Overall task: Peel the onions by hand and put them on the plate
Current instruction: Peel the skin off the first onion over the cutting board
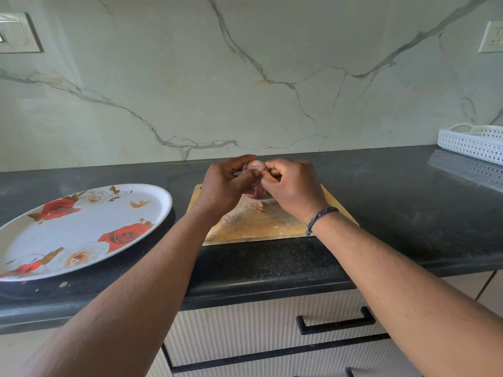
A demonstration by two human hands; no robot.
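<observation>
**Purple onion held between both hands over the board**

Purple and white, the onion (255, 177) sits between your two hands, raised a little above the wooden cutting board (268, 221). Your left hand (226, 183) curls round its left side, with the thumb laid across the front of the bulb and the fingers wrapped behind it. Your right hand (292, 186) meets it from the other side, with the fingertips bunched and pinching at the skin near the pale cut top. How far the skin is lifted you cannot tell, since your fingers cover most of the bulb.

Below your hands, a small scrap of papery peel (259, 207) lies on the board. A dark cord bracelet (319, 218) circles your right wrist.

Outward from there, the board rests on a dark speckled countertop (394, 202). To the left of the board, well apart from the onion, lies the oval plate (68, 229), white with red roses printed on it. At the far right, a white lattice tray (473, 142) stands on the counter against the marble-patterned wall (245, 77). Ribbed cream drawers (245, 327) with black handles show beneath the counter edge.
</observation>
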